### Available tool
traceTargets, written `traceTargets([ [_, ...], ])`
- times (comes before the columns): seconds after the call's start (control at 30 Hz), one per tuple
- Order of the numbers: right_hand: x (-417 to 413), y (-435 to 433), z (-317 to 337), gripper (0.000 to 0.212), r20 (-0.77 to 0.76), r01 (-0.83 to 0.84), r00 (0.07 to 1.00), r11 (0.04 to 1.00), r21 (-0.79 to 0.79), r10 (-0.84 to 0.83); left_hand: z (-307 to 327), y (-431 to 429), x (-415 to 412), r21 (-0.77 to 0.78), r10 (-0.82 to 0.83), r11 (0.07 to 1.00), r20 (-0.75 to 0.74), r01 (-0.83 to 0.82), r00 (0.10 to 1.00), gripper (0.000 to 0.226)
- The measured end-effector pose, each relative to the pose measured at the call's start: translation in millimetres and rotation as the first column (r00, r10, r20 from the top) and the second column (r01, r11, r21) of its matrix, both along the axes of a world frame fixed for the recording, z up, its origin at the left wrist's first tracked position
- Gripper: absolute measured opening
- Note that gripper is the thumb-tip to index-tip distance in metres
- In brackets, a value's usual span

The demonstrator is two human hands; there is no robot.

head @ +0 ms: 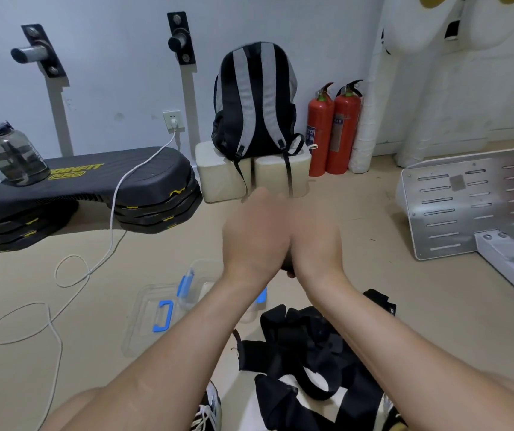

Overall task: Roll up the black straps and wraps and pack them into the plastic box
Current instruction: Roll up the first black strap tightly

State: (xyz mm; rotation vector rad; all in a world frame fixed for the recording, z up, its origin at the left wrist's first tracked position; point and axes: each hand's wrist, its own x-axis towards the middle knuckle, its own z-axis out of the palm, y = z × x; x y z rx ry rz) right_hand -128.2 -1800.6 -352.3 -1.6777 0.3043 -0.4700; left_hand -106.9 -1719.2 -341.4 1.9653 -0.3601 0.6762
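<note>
I count two grips, and they are pressed together in mid-air at the centre of view. My left grip (255, 231) and right grip (314, 241) close together on one small dark rolled piece (287, 269). Only its lower edge peeks out between the wrists. The fingers face away and are blurred, so I cannot tell how each curls.

One clear plastic box with blue latches (199, 270) sits on the beige floor (405, 290) below the grips, and my left forearm crosses and hides much of it. One clear flat lid with a blue handle (151, 325) lies just beside it to the left.

One tangled heap of black straps and wraps (296, 340) lies on the floor under my right forearm. I cannot count the pieces in it.

Around these are:
- two red fire extinguishers (333, 132) by the wall
- one black-and-grey backpack (255, 98) on two cream blocks (221, 178)
- one black step platform with yellow lettering (94, 181), which carries one smoky water jug (13, 154)
- one white looping cable (72, 275)
- one perforated metal plate (454, 209), cut off at the right edge
</note>
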Motion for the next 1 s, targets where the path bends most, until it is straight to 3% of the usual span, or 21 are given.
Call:
traceTargets([
  [0.1, -5, 1, 14, 0.035, 0.116, 0.056, 0.993, 0.923, -0.381, -0.012, 4, 2, 2, -0.339, -0.104, 0.941, -0.313, -0.008, 0.944, 0.029],
  [0.17, -6, 2, 21, 0.023, 0.150, 0.095, 0.989, 0.793, -0.601, -0.005, 11, 5, 0, -0.636, -0.423, 0.771, -0.561, -0.043, 0.712, 0.026],
  [0.2, -5, 5, 24, 0.020, 0.177, 0.103, 0.984, 0.752, -0.652, 0.019, 15, 9, -2, -0.717, -0.558, 0.695, -0.589, -0.059, 0.585, 0.024],
  [0.23, -5, 9, 27, 0.022, 0.219, 0.104, 0.974, 0.738, -0.667, 0.060, 18, 12, -3, -0.738, -0.621, 0.674, -0.599, -0.047, 0.505, 0.024],
  [0.27, -7, 14, 29, 0.027, 0.279, 0.103, 0.953, 0.734, -0.672, 0.122, 20, 17, -2, -0.745, -0.643, 0.666, -0.595, -0.030, 0.483, 0.026],
  [0.33, -13, 23, 30, 0.033, 0.388, 0.119, 0.888, 0.694, -0.710, 0.245, 25, 27, -1, -0.747, -0.625, 0.665, -0.556, 0.001, 0.547, 0.026],
  [0.4, -21, 27, 27, 0.037, 0.442, 0.110, 0.843, 0.707, -0.699, 0.306, 37, 36, -6, -0.671, -0.525, 0.741, -0.563, 0.019, 0.639, 0.024],
  [0.47, -27, 33, 26, 0.039, 0.493, 0.057, 0.823, 0.822, -0.566, 0.282, 51, 43, -18, -0.523, -0.383, 0.852, -0.582, 0.031, 0.717, 0.026],
  [0.53, -34, 46, 35, 0.040, 0.485, -0.010, 0.850, 0.927, -0.374, 0.205, 64, 50, -31, -0.461, -0.318, 0.887, -0.566, 0.028, 0.761, 0.029],
  [0.63, -45, 63, 64, 0.037, 0.269, -0.218, 0.939, 0.976, -0.022, 0.216, 78, 71, -55, -0.416, -0.313, 0.907, -0.553, 0.070, 0.772, 0.027],
  [0.7, -55, 64, 81, 0.032, 0.090, -0.402, 0.915, 0.878, 0.260, 0.393, 77, 93, -69, -0.354, -0.363, 0.918, -0.577, 0.176, 0.732, 0.026],
  [0.73, -61, 63, 87, 0.030, 0.013, -0.463, 0.875, 0.830, 0.311, 0.484, 73, 106, -74, -0.329, -0.399, 0.912, -0.580, 0.243, 0.711, 0.032],
  [0.8, -68, 67, 89, 0.024, -0.180, -0.563, 0.783, 0.802, 0.200, 0.595, 64, 130, -83, -0.274, -0.384, 0.922, -0.549, 0.273, 0.742, 0.037],
  [0.87, -66, 81, 81, 0.031, -0.319, -0.641, 0.696, 0.757, 0.127, 0.643, 56, 152, -84, -0.169, -0.237, 0.970, -0.496, 0.175, 0.835, 0.031],
  [0.93, -55, 99, 68, 0.038, -0.363, -0.661, 0.642, 0.727, 0.185, 0.675, 45, 169, -77, -0.117, -0.122, 0.990, -0.493, 0.074, 0.861, 0.027],
  [1.0, -41, 117, 51, 0.032, -0.382, -0.634, 0.629, 0.731, 0.251, 0.677, 24, 185, -64, -0.136, -0.052, 0.990, -0.575, -0.033, 0.816, 0.031],
])
